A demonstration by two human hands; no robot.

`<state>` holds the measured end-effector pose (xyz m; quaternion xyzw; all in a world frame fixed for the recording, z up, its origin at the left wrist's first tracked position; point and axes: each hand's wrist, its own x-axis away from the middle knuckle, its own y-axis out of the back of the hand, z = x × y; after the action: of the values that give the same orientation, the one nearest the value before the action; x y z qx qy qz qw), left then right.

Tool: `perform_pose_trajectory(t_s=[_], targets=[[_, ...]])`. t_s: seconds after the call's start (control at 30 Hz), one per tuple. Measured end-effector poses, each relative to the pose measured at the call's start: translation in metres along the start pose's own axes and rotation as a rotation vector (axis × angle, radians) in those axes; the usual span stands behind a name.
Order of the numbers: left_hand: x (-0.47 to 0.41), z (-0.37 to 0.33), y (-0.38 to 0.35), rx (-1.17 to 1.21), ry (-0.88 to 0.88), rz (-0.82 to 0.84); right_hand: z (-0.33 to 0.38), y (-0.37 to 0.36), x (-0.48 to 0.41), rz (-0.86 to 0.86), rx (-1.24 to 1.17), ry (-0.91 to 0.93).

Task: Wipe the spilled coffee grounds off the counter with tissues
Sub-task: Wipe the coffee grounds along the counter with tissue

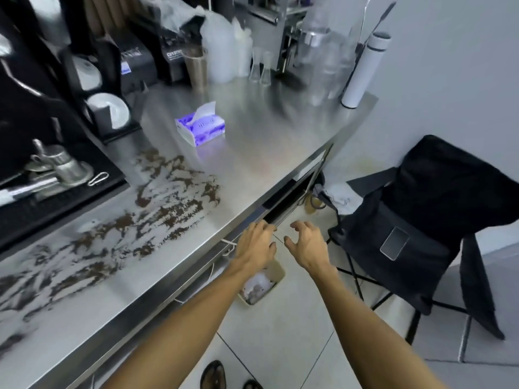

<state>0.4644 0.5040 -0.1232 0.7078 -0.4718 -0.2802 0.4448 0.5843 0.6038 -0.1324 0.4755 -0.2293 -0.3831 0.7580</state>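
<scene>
Brown coffee grounds [118, 226] lie smeared in streaks across the left half of the steel counter [252, 153]. A purple-and-white tissue box [200, 127] stands further back on the counter, with one tissue sticking up from its top. My left hand [257, 242] and my right hand [306, 241] hover side by side just off the counter's front edge, over the floor. Both have loosely curled fingers and hold nothing. Neither touches the grounds or the box.
A black coffee machine with a drip tray [56, 175] borders the grounds on the left. Jugs, glasses and a white flask [365, 68] crowd the counter's back. A small bin [261, 284] sits on the floor under my hands. A black chair [421, 220] stands at right.
</scene>
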Motion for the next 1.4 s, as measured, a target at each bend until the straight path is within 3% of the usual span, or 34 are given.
perform_pose_trajectory(t_s=[0.17,0.37,0.8,0.93,1.07,1.4], targets=[[0.012,-0.022,0.081,0.041,0.006,-0.175,0.052,0.072,-0.011,-0.073,0.055,0.2],[0.04,0.007,0.159,0.038,0.105,-0.343,0.136,0.102,-0.023,-0.082,0.106,0.434],[0.256,0.204,0.253,-0.085,0.664,-0.607,0.4,-0.03,0.053,0.162,0.06,1.079],[0.315,0.272,0.287,-0.111,0.831,-0.627,0.492,-0.069,0.084,0.273,-0.039,1.155],[0.336,0.34,0.327,-0.132,0.871,-0.64,0.575,-0.107,0.09,0.293,-0.081,1.174],[0.277,0.483,0.377,-0.127,0.839,-0.504,0.718,-0.189,0.029,0.284,0.205,1.064]])
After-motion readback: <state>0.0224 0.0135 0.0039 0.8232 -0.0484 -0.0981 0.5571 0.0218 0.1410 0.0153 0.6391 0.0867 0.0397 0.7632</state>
